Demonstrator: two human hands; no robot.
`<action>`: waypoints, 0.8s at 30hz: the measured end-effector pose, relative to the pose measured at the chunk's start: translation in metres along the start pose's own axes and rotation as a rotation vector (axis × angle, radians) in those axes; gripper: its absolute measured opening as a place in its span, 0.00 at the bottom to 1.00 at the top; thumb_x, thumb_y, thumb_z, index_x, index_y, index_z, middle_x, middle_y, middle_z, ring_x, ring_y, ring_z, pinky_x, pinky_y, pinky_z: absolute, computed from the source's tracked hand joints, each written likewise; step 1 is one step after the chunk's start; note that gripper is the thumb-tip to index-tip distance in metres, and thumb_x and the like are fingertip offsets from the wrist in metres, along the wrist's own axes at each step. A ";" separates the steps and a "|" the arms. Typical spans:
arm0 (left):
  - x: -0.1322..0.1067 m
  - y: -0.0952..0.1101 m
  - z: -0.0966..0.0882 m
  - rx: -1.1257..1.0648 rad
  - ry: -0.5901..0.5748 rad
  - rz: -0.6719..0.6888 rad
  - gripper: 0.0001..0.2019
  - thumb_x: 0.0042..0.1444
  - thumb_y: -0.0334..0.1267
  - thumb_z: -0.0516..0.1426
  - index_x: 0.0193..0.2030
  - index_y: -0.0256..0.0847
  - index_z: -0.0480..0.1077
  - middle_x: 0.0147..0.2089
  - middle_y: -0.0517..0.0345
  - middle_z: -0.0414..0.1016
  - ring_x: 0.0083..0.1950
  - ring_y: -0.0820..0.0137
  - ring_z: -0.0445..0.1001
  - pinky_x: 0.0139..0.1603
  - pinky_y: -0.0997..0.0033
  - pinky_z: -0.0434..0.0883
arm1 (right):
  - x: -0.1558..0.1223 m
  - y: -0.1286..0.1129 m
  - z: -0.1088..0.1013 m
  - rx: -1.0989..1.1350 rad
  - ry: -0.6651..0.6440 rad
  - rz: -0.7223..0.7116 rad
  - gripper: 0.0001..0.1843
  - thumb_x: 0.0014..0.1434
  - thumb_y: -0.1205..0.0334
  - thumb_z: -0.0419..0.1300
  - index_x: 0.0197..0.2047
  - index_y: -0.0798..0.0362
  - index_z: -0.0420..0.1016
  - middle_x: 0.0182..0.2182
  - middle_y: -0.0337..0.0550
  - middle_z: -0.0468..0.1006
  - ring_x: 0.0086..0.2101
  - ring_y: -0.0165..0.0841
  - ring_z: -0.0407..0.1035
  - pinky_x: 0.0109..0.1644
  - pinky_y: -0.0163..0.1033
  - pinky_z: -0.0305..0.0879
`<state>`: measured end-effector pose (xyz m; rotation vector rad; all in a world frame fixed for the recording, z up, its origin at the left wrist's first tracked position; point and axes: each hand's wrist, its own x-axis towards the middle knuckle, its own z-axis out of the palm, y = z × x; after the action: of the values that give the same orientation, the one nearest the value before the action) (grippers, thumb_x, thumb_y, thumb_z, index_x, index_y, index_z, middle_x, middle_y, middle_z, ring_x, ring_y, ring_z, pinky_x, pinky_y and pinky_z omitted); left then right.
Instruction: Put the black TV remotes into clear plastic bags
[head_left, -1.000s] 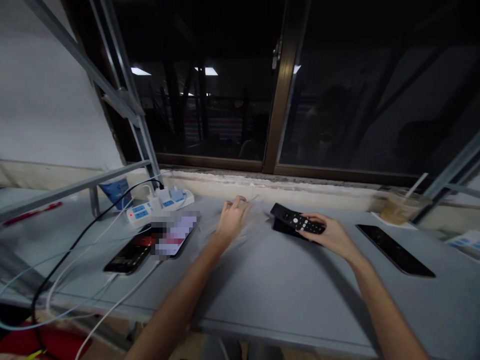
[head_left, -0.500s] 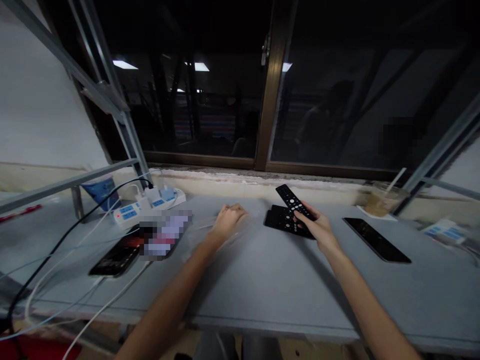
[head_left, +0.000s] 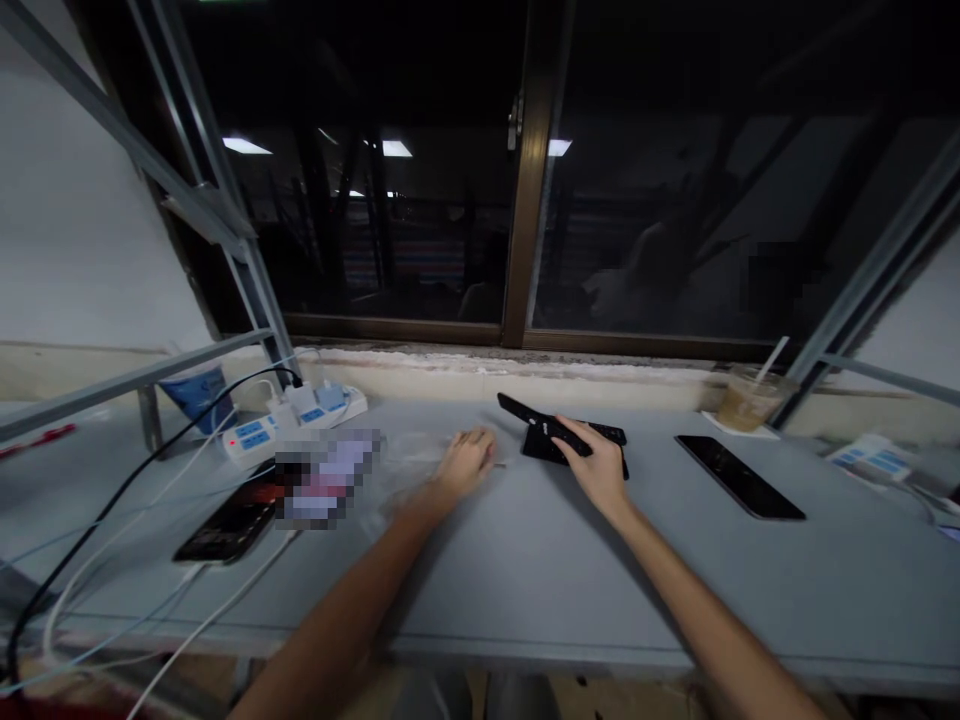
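Observation:
My right hand (head_left: pixel 596 465) grips a black remote control (head_left: pixel 521 405), which is tilted with its far end pointing left. Under that hand, on the grey table, lie more black remotes (head_left: pixel 538 442), partly hidden by my fingers. To the left, my left hand (head_left: pixel 466 460) is closed, its fingers curled onto a crumpled clear plastic bag (head_left: pixel 401 465) that spreads out beside the wrist. The bag is faint against the table, so its full outline is hard to make out.
Left are a white power strip (head_left: pixel 244 440) with plugs and cables, a phone (head_left: pixel 225 520) and a blurred-out screen (head_left: pixel 334 480). A black phone (head_left: pixel 739 478), a drink cup with a straw (head_left: pixel 746 400) and another power strip (head_left: pixel 874 460) are on the right. A blue cup (head_left: pixel 196 395) stands behind.
My right hand has moved left with the remote, which has turned from facing me to a flatter, edge-on tilt. My left hand stays near the plastic bag, slightly lower in view.

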<state>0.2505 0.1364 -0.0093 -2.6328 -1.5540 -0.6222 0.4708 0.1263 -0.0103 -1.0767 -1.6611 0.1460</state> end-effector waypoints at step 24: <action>-0.004 -0.003 -0.019 -0.058 0.323 -0.079 0.18 0.45 0.20 0.48 0.38 0.43 0.70 0.46 0.56 0.71 0.47 0.66 0.68 0.48 0.63 0.62 | 0.006 -0.013 -0.009 0.252 0.219 0.244 0.26 0.53 0.50 0.57 0.54 0.51 0.67 0.35 0.46 0.77 0.32 0.37 0.73 0.34 0.42 0.71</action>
<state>0.2404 0.1302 0.0065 -2.3647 -1.5660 -1.0511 0.4710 0.1190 0.0053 -1.0588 -1.2752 0.3729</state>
